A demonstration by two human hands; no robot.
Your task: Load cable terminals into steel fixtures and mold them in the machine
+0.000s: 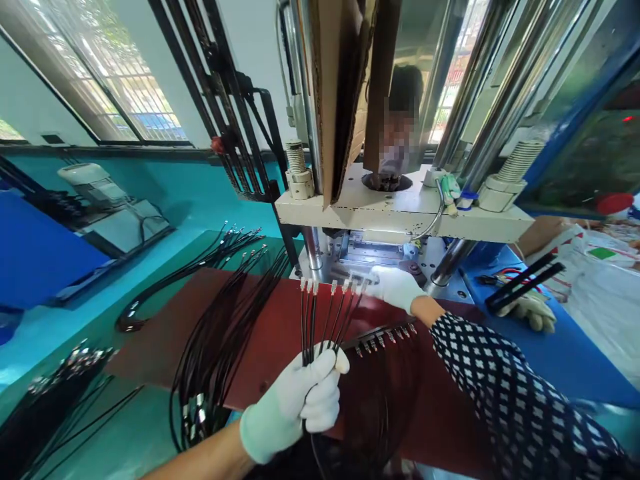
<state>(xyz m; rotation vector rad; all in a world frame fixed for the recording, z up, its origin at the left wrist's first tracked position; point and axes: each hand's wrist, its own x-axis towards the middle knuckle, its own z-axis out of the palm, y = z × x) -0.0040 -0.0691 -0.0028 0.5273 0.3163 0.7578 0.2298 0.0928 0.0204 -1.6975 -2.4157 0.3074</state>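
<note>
My left hand, in a white glove, is closed around a bundle of thin black cables. Their small silvery connectors fan out above the fist. My right hand, also gloved, is beside the rightmost connectors, at the front of the press's lower metal bed. Its fingertips are blurred, so I cannot make out whether they grip anything. Below it, a dark strip with a row of metal connectors lies on the reddish-brown board.
More black cables lie on the board's left side, with another bundle at far left. The press's white plate spans above the bed between steel columns. At right, a used glove and black bars lie on a blue surface.
</note>
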